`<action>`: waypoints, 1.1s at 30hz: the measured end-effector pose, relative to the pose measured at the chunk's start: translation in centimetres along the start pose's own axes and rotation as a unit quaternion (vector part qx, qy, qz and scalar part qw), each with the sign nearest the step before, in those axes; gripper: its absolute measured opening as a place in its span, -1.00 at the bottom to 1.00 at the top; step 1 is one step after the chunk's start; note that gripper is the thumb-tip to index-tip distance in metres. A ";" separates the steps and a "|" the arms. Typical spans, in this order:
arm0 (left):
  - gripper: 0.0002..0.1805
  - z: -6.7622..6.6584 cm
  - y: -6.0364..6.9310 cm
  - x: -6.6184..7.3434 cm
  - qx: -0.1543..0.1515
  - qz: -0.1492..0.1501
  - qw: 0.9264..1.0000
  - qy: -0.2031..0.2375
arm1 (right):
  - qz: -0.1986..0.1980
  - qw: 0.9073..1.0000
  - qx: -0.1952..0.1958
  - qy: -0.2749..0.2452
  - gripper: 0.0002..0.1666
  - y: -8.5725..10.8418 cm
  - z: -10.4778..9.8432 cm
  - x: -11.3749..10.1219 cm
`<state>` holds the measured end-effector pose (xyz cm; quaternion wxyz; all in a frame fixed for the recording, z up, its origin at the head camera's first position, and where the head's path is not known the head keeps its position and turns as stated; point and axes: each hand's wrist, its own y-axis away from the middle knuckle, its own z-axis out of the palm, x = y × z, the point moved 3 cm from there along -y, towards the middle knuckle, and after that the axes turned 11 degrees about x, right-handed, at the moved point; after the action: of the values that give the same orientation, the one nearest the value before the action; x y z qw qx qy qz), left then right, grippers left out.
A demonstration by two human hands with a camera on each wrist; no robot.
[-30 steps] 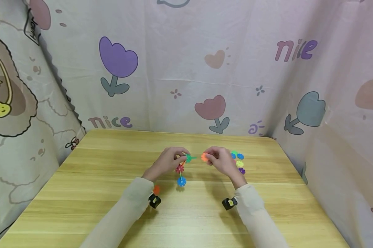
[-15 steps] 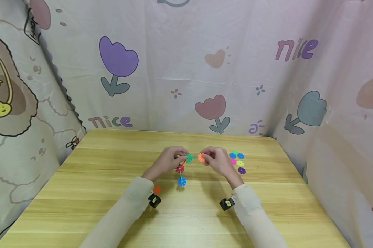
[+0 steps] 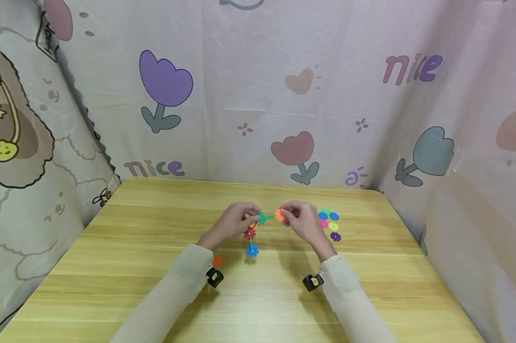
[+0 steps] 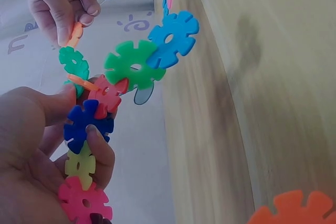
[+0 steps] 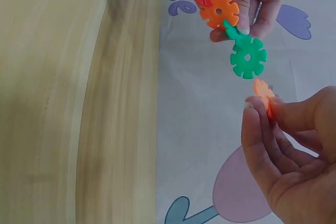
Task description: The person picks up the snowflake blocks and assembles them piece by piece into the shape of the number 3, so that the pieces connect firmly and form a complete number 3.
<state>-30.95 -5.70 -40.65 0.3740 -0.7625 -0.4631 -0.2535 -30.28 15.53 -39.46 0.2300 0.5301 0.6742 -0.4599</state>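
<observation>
My left hand (image 3: 231, 221) grips a chain of slotted plastic flower discs. In the left wrist view a pink disc (image 4: 71, 200), yellow disc (image 4: 87, 167), dark blue disc (image 4: 76, 129) and red disc (image 4: 100, 103) run along the fingers. A green disc (image 4: 118, 66) and a light blue disc (image 4: 184, 27) branch off toward the table. Teal-green discs (image 5: 239, 59) extend from the orange one (image 5: 209, 18) toward my right hand (image 3: 304, 223). Between thumb and fingers, that hand pinches a loose orange disc (image 5: 264, 92), edge-on to the end teal disc; whether they touch, I cannot tell.
Several loose discs, including a purple disc (image 3: 335, 236) and a yellow disc (image 3: 333, 226), lie on the wooden table (image 3: 258, 305) to the right of my right hand. Another orange disc (image 3: 217, 261) lies by my left wrist. A printed curtain (image 3: 232, 71) hangs behind the table.
Over the first half second my right hand brought the orange disc left, closer to the teal disc. Since then it has shifted only slightly. My left hand and the chain stay nearly still.
</observation>
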 end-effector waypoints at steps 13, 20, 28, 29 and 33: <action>-0.88 0.5 -0.2 0.1 0.033 0.024 0.999 -0.011 | -0.016 0.999 0.024 0.018 -0.89 0.6 0.8 -0.4; -0.89 0.6 -0.3 0.1 0.059 0.022 0.998 0.012 | -0.020 0.997 0.067 0.010 -0.90 0.6 1.1 -1.0; -0.87 0.7 -0.5 0.4 0.046 -0.001 0.997 0.057 | -0.033 0.999 0.037 0.018 -0.87 -0.2 0.5 -1.1; -0.86 0.7 -0.5 0.4 0.042 -0.004 0.997 0.061 | -0.031 0.999 0.035 0.019 -0.87 -0.4 0.3 -1.0; -0.81 0.7 -0.6 0.4 0.020 -0.014 0.997 0.074 | -0.021 0.999 0.027 0.020 -0.85 -0.9 0.0 -0.6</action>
<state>-31.29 -4.77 -40.59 0.4192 -0.7273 -0.4497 -0.3051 -30.94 15.22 -38.61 0.1923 0.5305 0.6770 -0.4726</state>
